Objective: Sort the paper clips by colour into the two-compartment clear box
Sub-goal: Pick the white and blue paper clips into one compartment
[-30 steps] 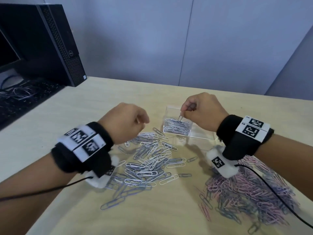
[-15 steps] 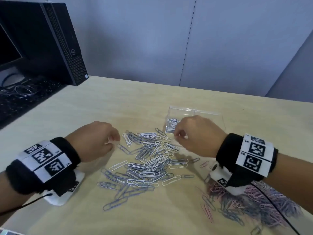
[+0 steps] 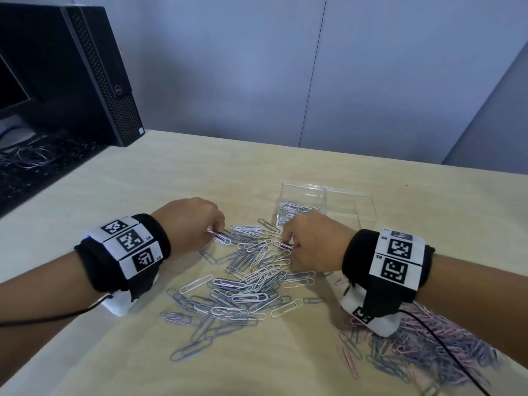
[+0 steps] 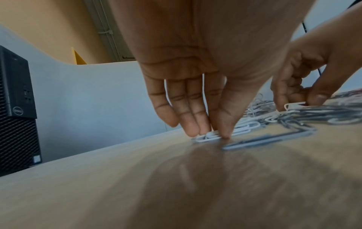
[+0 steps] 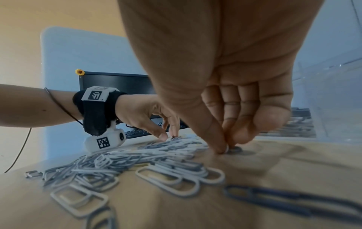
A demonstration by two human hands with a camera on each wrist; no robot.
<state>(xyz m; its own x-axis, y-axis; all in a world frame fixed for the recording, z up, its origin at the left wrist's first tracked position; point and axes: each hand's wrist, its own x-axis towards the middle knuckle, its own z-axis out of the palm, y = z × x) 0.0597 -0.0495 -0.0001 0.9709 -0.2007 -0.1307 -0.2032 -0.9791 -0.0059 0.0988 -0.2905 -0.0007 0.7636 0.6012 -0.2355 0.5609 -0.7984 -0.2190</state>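
A clear two-compartment box [image 3: 350, 193] stands beyond the pile. Its left compartment holds pale blue-grey clips [image 3: 294, 208]; I see none in the right one. Loose white and blue-grey paper clips [image 3: 251, 281] are spread over the middle of the desk. My left hand [image 3: 215, 231] is down at the pile's far left edge, where thumb and fingers pinch a white clip [image 4: 210, 135] against the wood. My right hand [image 3: 287, 244] is at the pile's far right edge, just in front of the box. Its thumb and finger pinch a clip [image 5: 236, 149] lying on the desk.
A second heap of pink and blue clips [image 3: 414, 355] lies at the near right under my right forearm. A black computer tower [image 3: 94, 72] and a keyboard with cables [image 3: 34, 164] stand at the far left. The desk's far edge meets a grey partition.
My right hand came back from over the box's left compartment down to the pile. My left hand dropped from mid-air onto the pile's left edge and closed on a white clip.
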